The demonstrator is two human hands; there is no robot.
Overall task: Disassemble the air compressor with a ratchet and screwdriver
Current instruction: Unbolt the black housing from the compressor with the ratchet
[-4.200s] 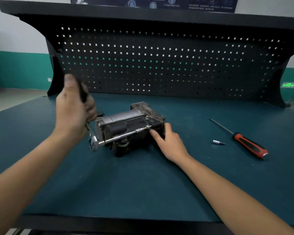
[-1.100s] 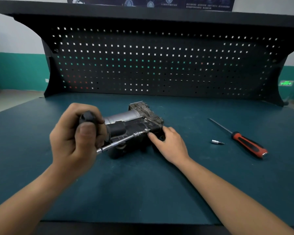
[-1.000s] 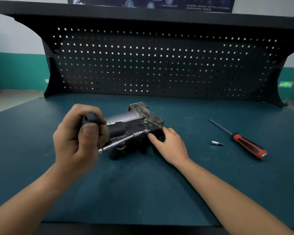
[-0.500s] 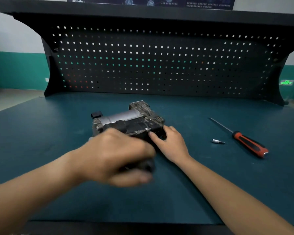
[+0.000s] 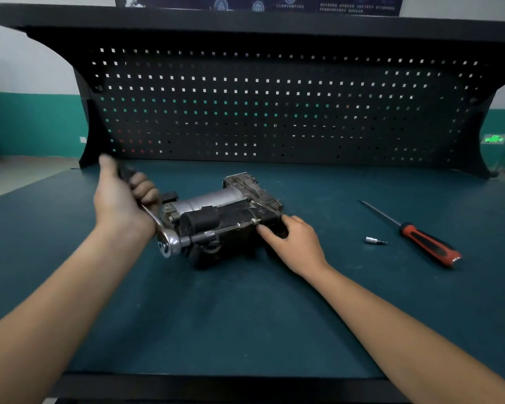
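1. Nearest, I see two bare forearms reaching in from the bottom edge over the dark teal bench top [image 5: 245, 325].
2. Right hand [image 5: 296, 243]: fingers loosely curled and resting on the bench against the right end of the air compressor [image 5: 225, 217]; its forefinger touches the far tip of the ratchet's long extension bar where that meets the housing. It grips nothing; it only braces.
3. Left hand [image 5: 120, 196]: closed into a fist around the black handle of the ratchet [image 5: 169, 243], thumb pointing up and away. The handle slants up and to the left; the chrome head sits low at the compressor's left front corner.
4. Extension bar [image 5: 216, 232]: runs from the ratchet head rightward along the compressor's front face.
5. Compressor: lies on its side near the middle of the bench, silver cylinder on top, dark grimy body below, between the two hands.
6. Right of the hands, well apart from the compressor: a small loose socket bit [image 5: 375, 241], and beyond it a screwdriver [image 5: 426, 243] with a red and black handle, its blade pointing away and left.
7. Farthest: a black pegboard [image 5: 274, 112] standing at the back of the bench.
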